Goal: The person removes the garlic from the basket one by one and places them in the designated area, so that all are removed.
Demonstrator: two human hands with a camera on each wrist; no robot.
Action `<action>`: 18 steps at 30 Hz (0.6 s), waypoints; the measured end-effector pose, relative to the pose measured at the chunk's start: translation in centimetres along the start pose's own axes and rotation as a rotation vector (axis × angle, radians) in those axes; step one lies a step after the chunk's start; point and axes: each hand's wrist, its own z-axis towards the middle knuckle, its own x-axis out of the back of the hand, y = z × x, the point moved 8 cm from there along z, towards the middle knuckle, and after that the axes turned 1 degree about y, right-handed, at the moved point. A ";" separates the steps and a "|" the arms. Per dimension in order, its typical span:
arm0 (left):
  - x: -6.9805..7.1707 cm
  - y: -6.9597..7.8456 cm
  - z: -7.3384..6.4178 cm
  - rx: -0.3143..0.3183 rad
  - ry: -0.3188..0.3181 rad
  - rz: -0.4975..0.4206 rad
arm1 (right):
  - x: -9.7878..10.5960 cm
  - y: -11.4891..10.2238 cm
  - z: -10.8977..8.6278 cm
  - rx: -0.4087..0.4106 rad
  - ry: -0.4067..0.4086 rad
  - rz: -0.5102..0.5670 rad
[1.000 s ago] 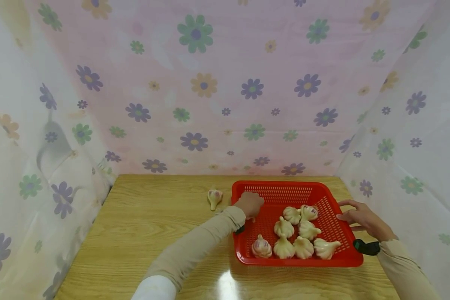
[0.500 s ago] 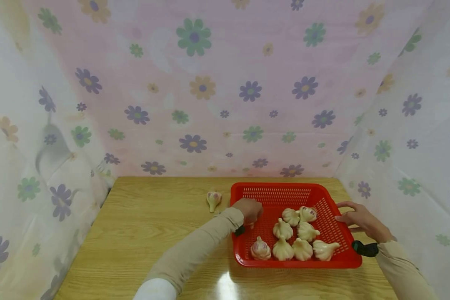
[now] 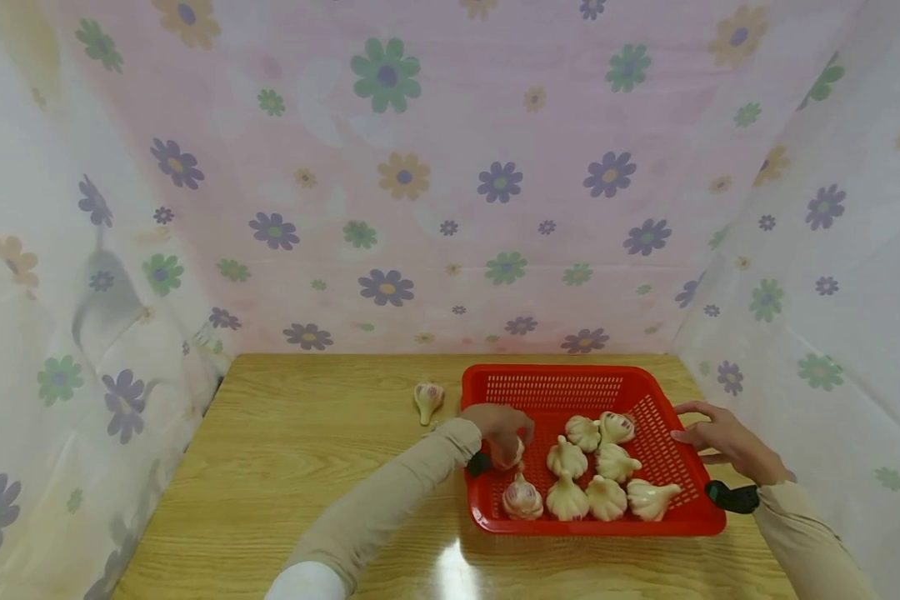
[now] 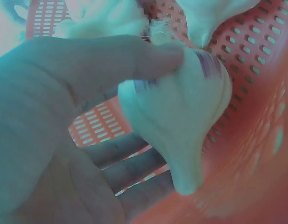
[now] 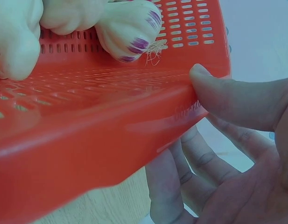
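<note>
A red plastic basket [image 3: 600, 527] with slotted walls sits on the table, several white garlic bulbs [image 3: 567, 458] lying in its middle and right. My left hand [image 3: 498, 423] reaches over the basket's left side. In the left wrist view its thumb lies across a purple-streaked garlic bulb [image 4: 174, 112], the other fingers spread behind and under it. Another streaked bulb [image 3: 522, 498] lies just nearer to me in the basket's front left corner. At the right side my right hand [image 3: 727, 437] holds the basket's rim, thumb on top and fingers beneath, as the right wrist view shows.
One more garlic bulb [image 3: 428, 402] lies on the wooden table [image 3: 307, 442], just left of the basket. Flower-printed cloth [image 3: 457, 208] closes off the back and both sides.
The left hand has shifted slightly toward the basket's front with its garlic bulb, which now shows more below the fingers. My right hand stays at the rim.
</note>
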 end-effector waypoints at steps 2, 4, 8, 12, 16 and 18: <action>0.1 0.0 -0.1 -0.015 0.009 -0.022 | 0.0 -0.1 0.0 -0.001 0.001 -0.002; 0.2 -0.1 -0.2 -0.042 0.026 -0.048 | -0.1 -0.2 0.0 0.000 -0.003 -0.005; 1.0 -0.3 -0.6 -0.129 0.081 -0.178 | -0.1 0.0 0.1 -0.003 -0.003 0.002; 2.2 -0.4 -1.4 -0.227 0.124 -0.377 | -0.1 0.1 0.3 -0.007 -0.014 0.021; 3.2 -0.5 -2.3 -0.269 0.144 -0.520 | -0.1 0.1 0.3 -0.014 -0.019 0.015; 3.5 -0.6 -2.8 -0.280 0.152 -0.565 | 0.0 0.1 0.3 -0.017 -0.009 0.003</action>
